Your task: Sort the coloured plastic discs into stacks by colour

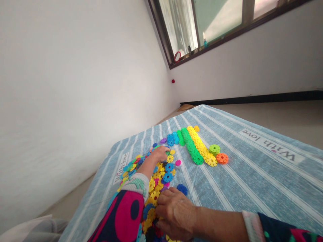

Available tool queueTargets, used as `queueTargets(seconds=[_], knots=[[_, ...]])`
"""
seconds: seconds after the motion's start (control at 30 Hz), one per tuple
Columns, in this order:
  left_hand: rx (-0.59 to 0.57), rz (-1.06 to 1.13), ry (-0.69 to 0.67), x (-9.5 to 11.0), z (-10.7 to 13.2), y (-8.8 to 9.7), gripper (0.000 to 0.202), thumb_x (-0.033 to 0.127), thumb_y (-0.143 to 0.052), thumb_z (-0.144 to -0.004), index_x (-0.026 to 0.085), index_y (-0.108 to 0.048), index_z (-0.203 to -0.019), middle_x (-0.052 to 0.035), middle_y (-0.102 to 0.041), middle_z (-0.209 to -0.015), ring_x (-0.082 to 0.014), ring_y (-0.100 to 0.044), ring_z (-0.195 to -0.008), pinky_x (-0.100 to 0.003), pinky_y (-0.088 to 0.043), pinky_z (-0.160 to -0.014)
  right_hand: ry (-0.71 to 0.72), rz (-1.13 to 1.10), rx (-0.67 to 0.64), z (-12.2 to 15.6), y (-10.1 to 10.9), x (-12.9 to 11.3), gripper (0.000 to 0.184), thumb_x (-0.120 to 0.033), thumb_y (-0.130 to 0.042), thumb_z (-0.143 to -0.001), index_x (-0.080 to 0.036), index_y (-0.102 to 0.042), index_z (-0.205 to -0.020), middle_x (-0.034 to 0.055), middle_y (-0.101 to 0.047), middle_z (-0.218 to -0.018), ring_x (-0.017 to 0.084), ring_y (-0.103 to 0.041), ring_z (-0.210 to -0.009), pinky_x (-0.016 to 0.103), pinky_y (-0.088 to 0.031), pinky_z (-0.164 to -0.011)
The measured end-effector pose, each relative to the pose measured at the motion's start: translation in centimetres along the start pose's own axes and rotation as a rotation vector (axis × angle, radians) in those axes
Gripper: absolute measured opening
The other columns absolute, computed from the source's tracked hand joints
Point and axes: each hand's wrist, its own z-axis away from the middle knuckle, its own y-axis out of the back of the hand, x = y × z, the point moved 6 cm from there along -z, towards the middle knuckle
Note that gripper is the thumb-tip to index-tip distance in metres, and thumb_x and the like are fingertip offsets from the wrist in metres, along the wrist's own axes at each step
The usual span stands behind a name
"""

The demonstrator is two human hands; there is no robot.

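Observation:
A heap of colourful notched plastic discs [154, 196] lies on the blue striped cloth. My left hand [160, 154] reaches over the far part of the heap, its index finger stretched out near a yellow disc [170, 158]; its other fingers are partly hidden. Nearer to me, my right hand [178, 211] rests against the heap with fingers bent and apart, their tips among the discs. A dark blue disc [182, 189] lies just beyond its knuckles. Farther off, a green row of discs [191, 146] stands beside a yellow row of discs [200, 144].
Right of the rows lie an orange disc [222, 158] and a lime green disc [214, 149]. Blue discs [171, 139] and a purple disc [163, 141] sit left of them. The striped cloth [242, 174] covers the surface; a white wall [75, 77] rises at the left.

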Motion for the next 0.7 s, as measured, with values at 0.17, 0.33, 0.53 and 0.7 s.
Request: queueTargets(seconds=[0.17, 0.33, 0.53, 0.7], knots=[[-0.138, -0.026, 0.028, 0.3, -0.1, -0.2, 0.061, 0.006, -0.059, -0.049, 0.024, -0.074, -0.105, 0.0001, -0.072, -0.082, -0.0187, -0.065, -0.077, -0.024, -0.047, -0.066, 0.001, 0.019, 0.000, 0.0, -0.3, 0.1, 0.026, -0.042, -0.056, -0.088, -0.019, -0.065, -0.083, 0.0047, -0.065, -0.091, 0.021, -0.056, -0.089, 0.036, -0.044, -0.084], [-0.135, -0.030, 0.043, 0.4, 0.0, 0.0, 0.058, 0.004, -0.061, -0.049, 0.020, -0.073, -0.104, -0.0008, -0.070, -0.084, -0.0180, -0.063, -0.077, -0.024, -0.046, -0.065, 0.005, 0.013, 0.030, 0.0, -0.2, 0.0, 0.025, -0.042, -0.057, -0.087, -0.019, -0.064, -0.081, 0.0046, -0.065, -0.089, 0.021, -0.056, -0.087, 0.036, -0.044, -0.083], [-0.060, -0.006, 0.068, -0.3, 0.5, 0.7, 0.043, 0.006, -0.064, -0.051, 0.019, -0.073, -0.091, 0.0011, -0.068, -0.076, -0.0169, -0.062, -0.075, -0.023, -0.044, -0.064, 0.006, -0.005, 0.038, 0.0, -0.2, 0.1, 0.027, -0.044, -0.056, -0.087, -0.018, -0.064, -0.081, 0.0041, -0.065, -0.090, 0.021, -0.056, -0.091, 0.037, -0.044, -0.085], [0.022, 0.049, 0.100, -1.1, 1.4, 1.4, 0.024, 0.010, -0.062, -0.059, 0.020, -0.072, -0.079, 0.0036, -0.066, -0.066, -0.0149, -0.061, -0.073, -0.022, -0.044, -0.064, 0.015, -0.012, 0.056, 0.1, -0.6, 0.2, 0.028, -0.045, -0.055, -0.088, -0.018, -0.063, -0.082, 0.0051, -0.065, -0.091, 0.021, -0.056, -0.091, 0.037, -0.043, -0.085]])
